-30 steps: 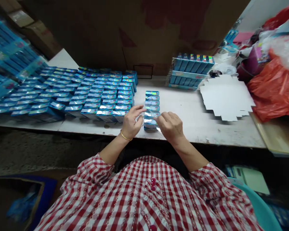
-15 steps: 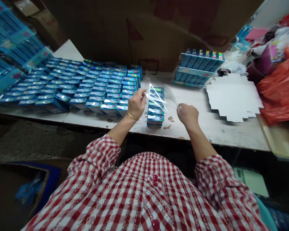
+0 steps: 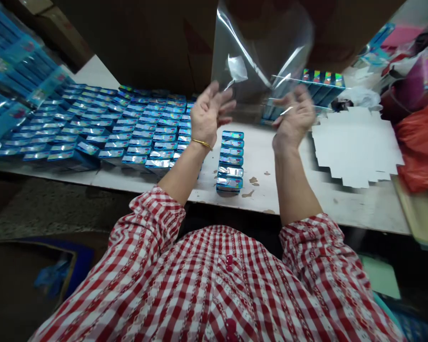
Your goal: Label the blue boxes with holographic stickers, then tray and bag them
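Both my hands are raised above the worktable (image 3: 296,190) and closed on one clear plastic sheet (image 3: 260,52): my left hand (image 3: 209,114) pinches its lower left edge between thumb and fingertips, and my right hand (image 3: 294,118) grips its lower right edge with the fingers curled in. That sheet stands up from my hands, shiny and creased, so that the brown cardboard wall (image 3: 146,42) behind the table shows through it.

Going from the biggest thing down, the cardboard wall runs along the far edge of the table. On the table's left half lies a wide field of small blue boxes (image 3: 121,128), set in close rows with their glossy tops up. Beyond the table's left end are wrapped packs of the same blue boxes (image 3: 10,71), leaning in a stack. On the table's right part lies a flat white die-cut cardboard blank (image 3: 356,147), and past its right edge sits an orange-red plastic bag (image 3: 421,142). At the back of the table, partly seen through the sheet, stands a stack of wrapped packs (image 3: 321,85) with coloured tops.

Directly under my hands, near the table's front edge, a single column of six blue boxes (image 3: 231,160) stands by itself, just right of the big field and apart from the white blank. A thin gold bangle (image 3: 201,142) circles my left wrist. My red-and-white checked sleeves (image 3: 157,213) reach from the table's front edge back toward me.
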`<state>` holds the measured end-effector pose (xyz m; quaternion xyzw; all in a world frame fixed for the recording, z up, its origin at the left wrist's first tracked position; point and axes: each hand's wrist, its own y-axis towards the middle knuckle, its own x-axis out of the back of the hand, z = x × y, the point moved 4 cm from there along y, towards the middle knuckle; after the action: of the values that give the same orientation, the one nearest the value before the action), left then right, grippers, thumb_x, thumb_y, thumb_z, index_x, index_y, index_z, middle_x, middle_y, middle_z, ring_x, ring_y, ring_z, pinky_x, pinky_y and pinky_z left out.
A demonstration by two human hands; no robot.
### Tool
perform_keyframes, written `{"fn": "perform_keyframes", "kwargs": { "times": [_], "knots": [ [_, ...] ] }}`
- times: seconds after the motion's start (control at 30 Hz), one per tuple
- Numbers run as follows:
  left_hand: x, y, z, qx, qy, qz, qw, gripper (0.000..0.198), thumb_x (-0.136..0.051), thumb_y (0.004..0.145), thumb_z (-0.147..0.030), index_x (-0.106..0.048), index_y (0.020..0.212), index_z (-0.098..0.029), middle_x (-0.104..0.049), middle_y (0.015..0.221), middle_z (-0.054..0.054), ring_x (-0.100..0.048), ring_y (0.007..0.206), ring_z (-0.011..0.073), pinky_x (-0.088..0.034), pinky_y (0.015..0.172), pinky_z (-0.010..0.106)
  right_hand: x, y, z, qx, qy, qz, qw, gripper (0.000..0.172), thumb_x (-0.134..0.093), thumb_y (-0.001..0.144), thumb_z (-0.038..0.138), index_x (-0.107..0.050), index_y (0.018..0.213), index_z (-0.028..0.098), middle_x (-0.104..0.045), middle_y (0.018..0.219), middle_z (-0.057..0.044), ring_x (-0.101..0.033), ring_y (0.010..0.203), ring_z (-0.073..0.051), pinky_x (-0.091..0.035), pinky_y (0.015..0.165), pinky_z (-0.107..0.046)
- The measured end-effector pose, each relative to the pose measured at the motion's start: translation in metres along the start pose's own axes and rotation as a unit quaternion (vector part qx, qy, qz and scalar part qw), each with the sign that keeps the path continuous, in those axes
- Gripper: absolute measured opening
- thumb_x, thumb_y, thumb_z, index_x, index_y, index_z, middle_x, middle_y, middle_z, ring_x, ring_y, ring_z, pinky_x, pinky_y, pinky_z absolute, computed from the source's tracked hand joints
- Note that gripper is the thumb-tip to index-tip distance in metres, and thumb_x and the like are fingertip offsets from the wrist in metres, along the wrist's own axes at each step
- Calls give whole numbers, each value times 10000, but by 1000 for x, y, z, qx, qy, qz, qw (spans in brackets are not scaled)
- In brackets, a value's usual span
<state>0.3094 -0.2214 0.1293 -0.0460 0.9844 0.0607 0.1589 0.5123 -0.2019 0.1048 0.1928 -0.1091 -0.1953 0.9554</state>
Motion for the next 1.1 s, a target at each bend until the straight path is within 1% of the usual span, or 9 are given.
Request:
{"fn": "perform_keyframes", "kwargs": {
  "times": [0.1, 0.2, 0.27, 0.37, 0.5, 0.67, 0.8, 0.97, 1.1],
  "knots": [
    [17, 25, 71, 94, -4, -89, 992, 292, -535, 884, -298, -499, 1153, -190, -672, 998, 49, -675, 868, 135, -548, 650, 190, -25, -8, -47, -214, 96, -33, 972, 179, -513, 867, 318, -551, 941, 160, -663, 786, -2, -474, 415, -18, -283, 332, -125],
    [30, 49, 120, 98, -30, -149, 984, 155, -522, 886, -224, -504, 1035, -184, -668, 873, 26, -673, 798, 87, -531, 698, 168, -46, -10, -81, -338, 176, -22, 924, 78, -511, 862, 212, -497, 795, 174, -634, 635, 37, -516, 428, -27, -373, 381, -109],
    [34, 60, 138, 84, -41, -165, 982, 99, -501, 889, -181, -491, 987, -185, -661, 860, 19, -666, 796, 66, -519, 732, 161, -54, -4, -97, -356, 219, -24, 908, 95, -491, 872, 192, -468, 780, 184, -624, 614, 43, -575, 494, -41, -457, 473, -131],
    [41, 64, 158, 97, -27, -176, 979, 49, -464, 901, -195, -494, 928, -168, -665, 889, 46, -660, 790, 71, -515, 750, 185, -60, 1, -120, -343, 216, -2, 914, 94, -506, 862, 200, -466, 778, 185, -613, 608, 46, -588, 525, -52, -486, 543, -168],
    [55, 54, 187, 177, 108, -201, 957, 84, -462, 874, -142, -544, 888, -136, -683, 894, 90, -657, 827, 130, -511, 762, 236, -64, -24, -150, -323, 62, 53, 943, 129, -536, 815, 260, -487, 725, 181, -628, 657, 8, -588, 585, -93, -478, 611, -227],
    [67, 33, 200, 155, 253, -176, 939, 114, -553, 788, -109, -627, 870, -136, -698, 957, 105, -633, 997, 188, -469, 887, 271, -61, -69, -147, -187, -139, 39, 972, 205, -416, 829, 343, -566, 839, 204, -672, 892, -25, -591, 834, -148, -431, 782, -258],
    [68, 2, 201, 141, 270, -157, 939, 142, -531, 818, -195, -647, 879, -140, -697, 958, 90, -626, 1005, 191, -459, 916, 289, -45, -100, -134, -221, -131, -20, 966, 247, -386, 815, 363, -559, 859, 194, -661, 932, -56, -589, 865, -159, -432, 803, -271],
    [60, -44, 199, 152, 216, -116, 958, 235, -491, 852, -309, -646, 920, -146, -689, 862, 44, -635, 877, 162, -497, 779, 249, -20, -135, -120, -285, -63, -84, 953, 251, -409, 788, 385, -550, 828, 181, -660, 862, -66, -594, 841, -170, -449, 786, -283],
    [53, -61, 199, 188, 211, -67, 957, 278, -536, 815, -380, -668, 884, -146, -649, 654, 7, -617, 705, 162, -490, 646, 243, -7, -157, -118, -337, -34, -87, 937, 269, -453, 766, 404, -569, 835, 171, -665, 838, -65, -600, 801, -176, -466, 740, -290]
  ]
}}
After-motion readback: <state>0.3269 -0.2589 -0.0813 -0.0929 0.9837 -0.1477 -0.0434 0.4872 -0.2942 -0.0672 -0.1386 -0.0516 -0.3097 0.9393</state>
